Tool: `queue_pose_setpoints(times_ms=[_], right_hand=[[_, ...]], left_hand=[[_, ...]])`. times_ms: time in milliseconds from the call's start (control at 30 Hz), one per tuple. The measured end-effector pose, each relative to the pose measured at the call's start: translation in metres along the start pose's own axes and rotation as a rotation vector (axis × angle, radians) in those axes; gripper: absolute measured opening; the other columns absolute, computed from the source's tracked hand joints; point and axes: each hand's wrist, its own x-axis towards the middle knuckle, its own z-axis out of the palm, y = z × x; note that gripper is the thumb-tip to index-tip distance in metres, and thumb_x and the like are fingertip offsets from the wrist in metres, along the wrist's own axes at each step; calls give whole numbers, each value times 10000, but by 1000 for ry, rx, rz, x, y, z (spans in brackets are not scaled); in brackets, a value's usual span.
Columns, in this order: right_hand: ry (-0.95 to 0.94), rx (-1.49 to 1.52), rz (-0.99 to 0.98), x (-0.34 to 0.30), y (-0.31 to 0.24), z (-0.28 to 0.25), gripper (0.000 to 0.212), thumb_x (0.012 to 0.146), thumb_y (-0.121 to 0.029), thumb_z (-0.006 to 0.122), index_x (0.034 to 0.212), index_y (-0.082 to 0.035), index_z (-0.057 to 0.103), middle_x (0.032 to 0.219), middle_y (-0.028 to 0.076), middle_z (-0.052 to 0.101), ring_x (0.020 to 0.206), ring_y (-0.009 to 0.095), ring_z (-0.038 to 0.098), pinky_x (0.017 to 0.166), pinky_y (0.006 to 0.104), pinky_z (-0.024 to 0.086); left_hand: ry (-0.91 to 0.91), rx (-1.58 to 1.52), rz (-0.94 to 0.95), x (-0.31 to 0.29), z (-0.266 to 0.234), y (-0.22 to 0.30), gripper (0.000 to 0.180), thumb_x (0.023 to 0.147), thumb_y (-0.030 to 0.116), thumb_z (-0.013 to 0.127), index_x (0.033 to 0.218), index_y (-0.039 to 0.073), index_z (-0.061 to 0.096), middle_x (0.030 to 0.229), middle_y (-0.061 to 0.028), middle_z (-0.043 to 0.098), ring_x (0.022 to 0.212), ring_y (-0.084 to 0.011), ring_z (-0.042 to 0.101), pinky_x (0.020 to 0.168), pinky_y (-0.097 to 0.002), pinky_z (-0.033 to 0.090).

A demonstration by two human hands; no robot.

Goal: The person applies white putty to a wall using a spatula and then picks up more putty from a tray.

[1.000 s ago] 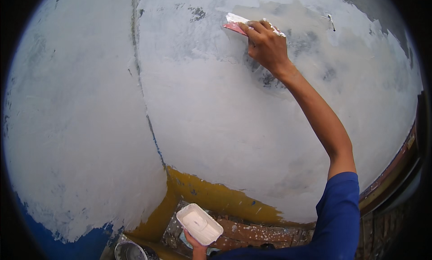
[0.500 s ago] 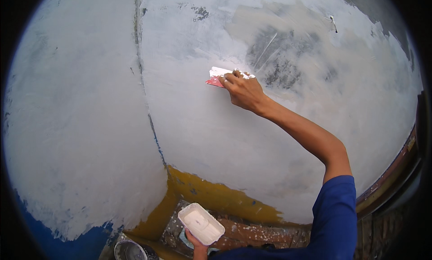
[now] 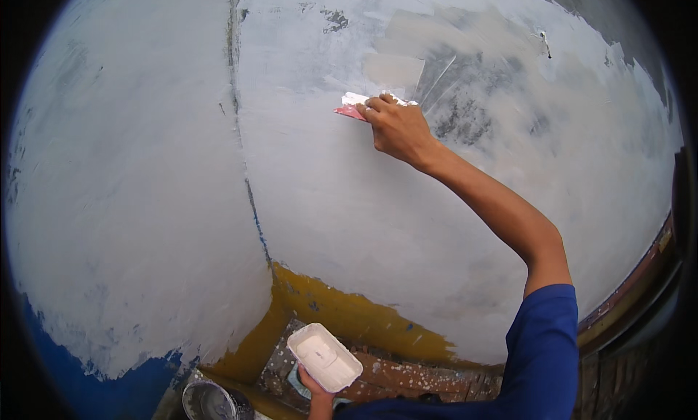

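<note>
My right hand [image 3: 400, 129] is closed round a pink-red putty spreader [image 3: 350, 112] against the upper wall. White putty [image 3: 354, 99] is heaped along the spreader's upper edge, and some clings to my fingers. Just above the hand, a beige, sharp-edged smear of putty [image 3: 395, 70] borders a dark bare patch [image 3: 465, 93]. Low in view, my left hand [image 3: 314, 384] grips the underside of a white rectangular tray [image 3: 352, 380]; most of its fingers are hidden beneath. Pale putty [image 3: 324, 356] coats the inside of the tray.
The skimmed walls meet at a corner seam [image 3: 251, 195] left of centre. A bucket [image 3: 186, 403] stands at the lower left, near blue wall paint [image 3: 54, 365]. Mustard paint [image 3: 349, 311] runs along the base above paint-spattered planks [image 3: 407, 373]. A small wire [image 3: 546, 46] sticks out at upper right.
My right hand and the spreader sit slightly higher in view. A beige, straight-edged smear of putty now shows above the hand, beside the dark patch. My left hand and tray are nearly unmoved.
</note>
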Motion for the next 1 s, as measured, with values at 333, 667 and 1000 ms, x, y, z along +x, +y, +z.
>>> queue_pose_setpoints(times_ms=[333, 667, 1000], right_hand=[[324, -362, -117, 49, 86, -22, 273, 736, -9, 587, 991, -43, 681, 863, 66, 638, 873, 237, 665, 720, 372, 556], [100, -40, 6, -13, 16, -13, 380, 760, 17, 615, 1123, -70, 684, 1001, 69, 689, 952, 244, 653, 711, 346, 571], [326, -367, 10, -35, 79, -40, 375, 702, 4, 597, 1062, -65, 680, 967, 52, 660, 886, 246, 657, 724, 357, 556]], left_hand=[[-3, -21, -20, -7, -8, 1, 689, 939, 609, 337, 1462, 165, 394, 1407, -128, 503, 1216, -406, 538, 995, -622, 441], [20, -17, -5, -3, 9, 2, 687, 945, 610, 329, 1465, 166, 390, 1408, -126, 498, 1214, -405, 538, 994, -621, 443], [14, 14, -25, 4, 9, -8, 676, 949, 592, 312, 1455, 153, 400, 1391, -122, 510, 1207, -389, 546, 997, -604, 449]])
